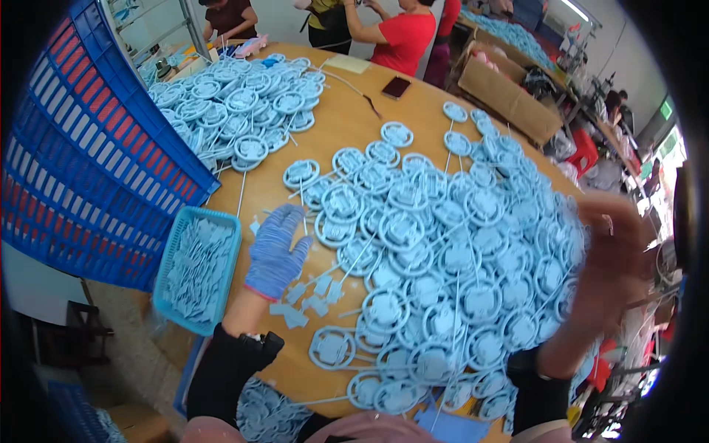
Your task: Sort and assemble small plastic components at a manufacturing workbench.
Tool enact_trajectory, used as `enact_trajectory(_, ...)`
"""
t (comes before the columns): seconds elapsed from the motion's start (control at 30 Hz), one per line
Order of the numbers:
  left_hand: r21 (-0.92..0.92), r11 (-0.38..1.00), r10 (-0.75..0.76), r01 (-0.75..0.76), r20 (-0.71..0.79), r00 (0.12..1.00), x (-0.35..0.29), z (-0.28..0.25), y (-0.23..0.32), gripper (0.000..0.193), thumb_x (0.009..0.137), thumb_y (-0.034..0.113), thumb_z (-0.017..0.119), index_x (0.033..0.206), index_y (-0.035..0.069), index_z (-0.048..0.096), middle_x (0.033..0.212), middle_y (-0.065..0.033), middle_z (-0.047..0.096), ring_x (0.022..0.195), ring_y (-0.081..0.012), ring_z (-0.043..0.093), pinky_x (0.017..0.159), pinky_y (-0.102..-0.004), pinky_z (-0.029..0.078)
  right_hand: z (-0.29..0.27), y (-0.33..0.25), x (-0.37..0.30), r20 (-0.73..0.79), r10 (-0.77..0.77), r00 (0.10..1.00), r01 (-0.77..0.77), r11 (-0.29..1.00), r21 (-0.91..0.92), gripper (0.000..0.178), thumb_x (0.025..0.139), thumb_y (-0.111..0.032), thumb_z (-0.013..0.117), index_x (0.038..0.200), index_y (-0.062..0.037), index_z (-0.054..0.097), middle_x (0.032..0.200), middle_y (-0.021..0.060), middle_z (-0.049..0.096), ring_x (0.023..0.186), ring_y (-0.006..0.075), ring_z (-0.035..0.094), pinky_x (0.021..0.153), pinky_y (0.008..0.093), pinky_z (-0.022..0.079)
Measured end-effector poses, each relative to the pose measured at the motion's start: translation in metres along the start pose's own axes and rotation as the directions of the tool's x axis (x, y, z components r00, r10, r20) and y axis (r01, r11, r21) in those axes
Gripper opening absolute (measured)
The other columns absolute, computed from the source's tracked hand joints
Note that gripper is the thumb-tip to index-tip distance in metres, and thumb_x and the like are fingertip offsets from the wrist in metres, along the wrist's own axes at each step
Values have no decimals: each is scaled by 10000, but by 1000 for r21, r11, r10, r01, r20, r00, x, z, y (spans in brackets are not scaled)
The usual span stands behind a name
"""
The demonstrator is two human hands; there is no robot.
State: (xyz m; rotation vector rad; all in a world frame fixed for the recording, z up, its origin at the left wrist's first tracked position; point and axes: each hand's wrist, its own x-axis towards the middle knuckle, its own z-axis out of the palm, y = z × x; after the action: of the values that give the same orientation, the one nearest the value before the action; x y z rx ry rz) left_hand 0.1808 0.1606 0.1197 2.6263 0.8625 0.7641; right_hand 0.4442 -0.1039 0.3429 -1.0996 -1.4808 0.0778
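Observation:
My left hand (pixel 277 251), in a thin blue-violet glove, hovers over or rests on the wooden table with its fingers stretched out and nothing visible in them. Just below it lie several small pale blue flat pieces (pixel 316 304). Beside its wrist stands a light blue plastic basket (pixel 164 284) full of similar flat pieces (pixel 198 262). My bare right hand (pixel 609 244) is smeared by motion at the right edge of a large pile of pale blue round pieces (pixel 402 229) with ring rims and thin straight stems. Whether it holds anything is hidden by the blur.
A second heap of round pieces (pixel 240 100) covers the far left of the table (pixel 340 96). Tall blue crates (pixel 96 148) lean at the left. A dark phone (pixel 396 88) lies at the back. Other people (pixel 402 37) stand beyond, near a cardboard box (pixel 509 96).

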Motion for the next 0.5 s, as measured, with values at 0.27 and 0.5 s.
enact_trajectory(0.27, 97, 913, -407, 396, 159, 899, 145, 107, -72, 764, 758, 431, 692, 1405, 151, 397, 1444, -200, 333, 1342, -362, 310, 1071, -483, 282, 92, 235, -92, 315, 621, 718, -265, 662, -701, 623, 684, -294, 787, 1224, -86, 557, 1317, 146, 497, 1200, 381, 470, 989, 442, 412)
enact_trajectory(0.5, 206, 884, -466, 420, 468, 751, 162, 137, -97, 943, 688, 505, 725, 1453, 166, 290, 1427, -201, 353, 1321, -366, 352, 1061, -416, 351, 89, 214, -120, 393, 776, 494, -137, 516, -846, 747, 658, -403, 775, 1318, -210, 483, 1385, 98, 424, 1246, 411, 390, 956, 523, 425)
